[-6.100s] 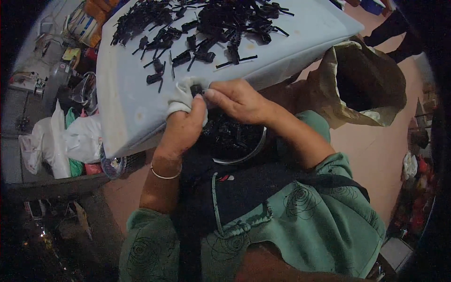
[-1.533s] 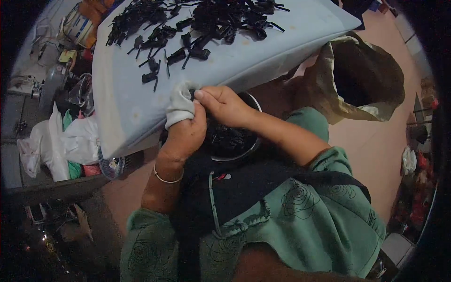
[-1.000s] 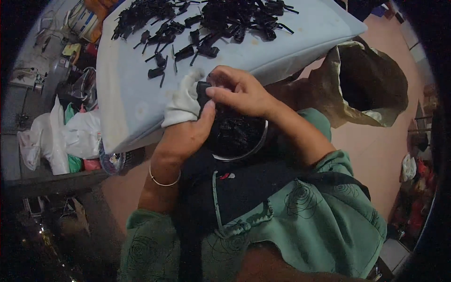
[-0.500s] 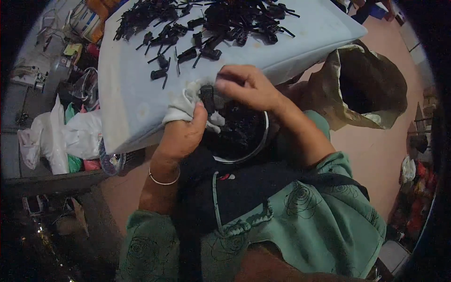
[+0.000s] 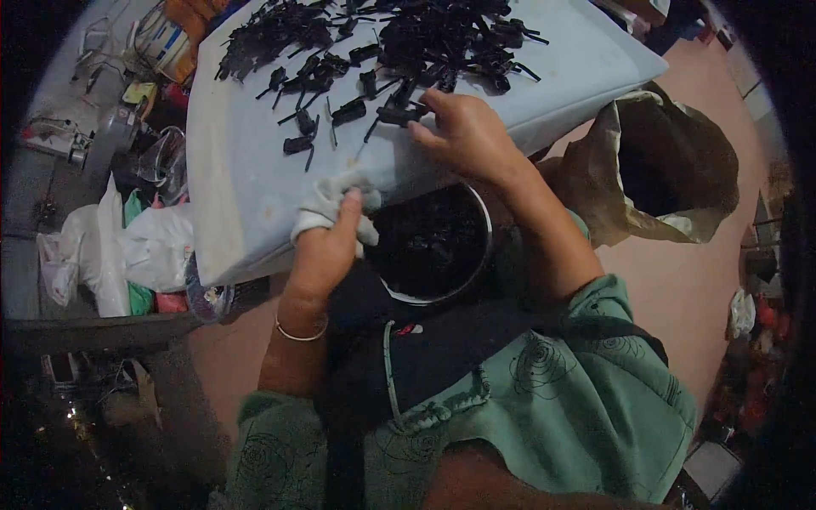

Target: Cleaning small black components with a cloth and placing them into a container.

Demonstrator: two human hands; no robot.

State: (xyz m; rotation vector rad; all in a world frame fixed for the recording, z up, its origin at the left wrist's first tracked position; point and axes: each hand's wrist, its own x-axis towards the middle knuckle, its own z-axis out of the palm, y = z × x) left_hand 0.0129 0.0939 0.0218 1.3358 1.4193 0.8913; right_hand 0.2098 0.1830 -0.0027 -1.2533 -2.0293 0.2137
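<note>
My left hand (image 5: 327,251) is closed on a white cloth (image 5: 336,200) bunched around its fingers, with the thumb lying over the cloth at the table's near edge. No black part shows in that hand. My right hand (image 5: 467,136) reaches over the table edge, thumb and forefinger apart at the end of a small black plastic part (image 5: 398,116) with a thin stem. Below and between the hands, a round bucket (image 5: 488,242) with a pale rim holds dark pieces. Other loose black parts (image 5: 348,111) lie nearby on the white-covered table (image 5: 246,178).
A large heap of similar black parts (image 5: 433,38) covers the far side of the table. To the right stands an open brown sack (image 5: 586,174). Plastic bags (image 5: 157,246) sit at the left, beside cluttered shelves. The floor (image 5: 671,280) is pinkish.
The black part at my left hand is gone from view. My right hand has moved forward from beside the cloth to a part on the table. The view has shifted slightly.
</note>
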